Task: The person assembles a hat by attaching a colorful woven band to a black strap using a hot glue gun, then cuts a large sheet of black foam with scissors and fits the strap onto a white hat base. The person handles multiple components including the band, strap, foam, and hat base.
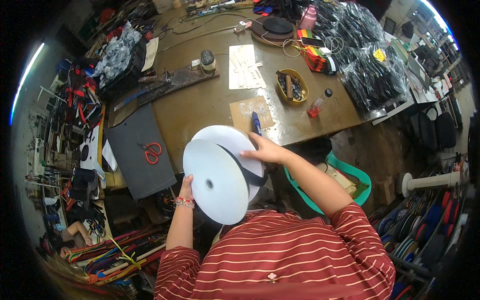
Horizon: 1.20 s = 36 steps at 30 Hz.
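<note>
A large white reel (217, 185) with two round discs is held up in front of my body, tilted, over the near edge of the table. Black tape (254, 176) shows between its discs, with a loop bulging out at the right side. My left hand (186, 190), a beaded bracelet at its wrist, grips the near disc's left rim; most of its fingers are hidden behind the reel. At the far disc's right rim is my right hand (269, 149), its fingers lying over the inner face. Just beyond it, a blue marker-like tool (256, 123) lies on a piece of cardboard (240, 111).
Red-handled scissors (152, 153) rest on a dark sheet (135, 165) at left. A yellow bowl (304, 101) of small parts and a clear bottle (320, 103) stand at right. Below the table's right edge is a green basket (367, 176). Plastic-wrapped black goods (372, 75) fill the far right.
</note>
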Available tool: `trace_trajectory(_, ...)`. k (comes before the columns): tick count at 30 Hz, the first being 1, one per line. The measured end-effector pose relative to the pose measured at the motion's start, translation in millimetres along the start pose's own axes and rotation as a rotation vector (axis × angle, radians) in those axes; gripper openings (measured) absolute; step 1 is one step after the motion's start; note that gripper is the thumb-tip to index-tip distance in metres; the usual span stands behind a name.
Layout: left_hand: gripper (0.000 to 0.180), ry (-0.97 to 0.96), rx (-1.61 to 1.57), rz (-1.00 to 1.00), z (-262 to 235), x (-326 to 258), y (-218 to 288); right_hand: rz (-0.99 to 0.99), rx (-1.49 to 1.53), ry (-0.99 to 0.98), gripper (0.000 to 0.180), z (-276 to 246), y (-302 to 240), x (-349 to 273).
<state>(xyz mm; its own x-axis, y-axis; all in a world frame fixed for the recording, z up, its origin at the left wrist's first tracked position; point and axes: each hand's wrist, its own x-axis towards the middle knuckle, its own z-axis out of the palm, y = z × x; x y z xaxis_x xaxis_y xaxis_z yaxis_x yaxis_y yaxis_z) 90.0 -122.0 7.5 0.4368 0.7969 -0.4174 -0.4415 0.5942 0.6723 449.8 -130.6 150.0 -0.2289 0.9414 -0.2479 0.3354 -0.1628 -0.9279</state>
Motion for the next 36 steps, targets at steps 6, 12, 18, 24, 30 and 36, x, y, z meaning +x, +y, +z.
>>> trace_trajectory(6, 0.070, 0.006, 0.056, -0.057, 9, 1, -3, -0.011, 0.008, 0.242, 0.042, 10, -5, 9)
trace_trajectory(12, 0.050, 0.090, 0.060, -0.124, -10, 0, -4, -0.190, 0.588, 0.527, 0.044, -30, 32, -31)
trace_trajectory(18, 0.060, 0.036, 0.179, 0.035, -22, 16, 28, -0.391, 0.871, 1.037, 0.032, -66, 99, -97)
trace_trajectory(24, 0.056, 0.047, 0.571, 0.115, 18, 3, 106, -0.447, 0.980, 1.378, 0.035, -132, 145, -187)
trace_trajectory(30, 0.038, 0.021, 1.086, 0.043, 86, -45, 177, -0.386, 0.838, 1.430, 0.042, -173, 183, -248)
trace_trajectory(36, 0.035, 0.096, 1.234, 0.043, 111, -103, 219, -0.253, 0.846, 1.382, 0.043, -190, 216, -316)
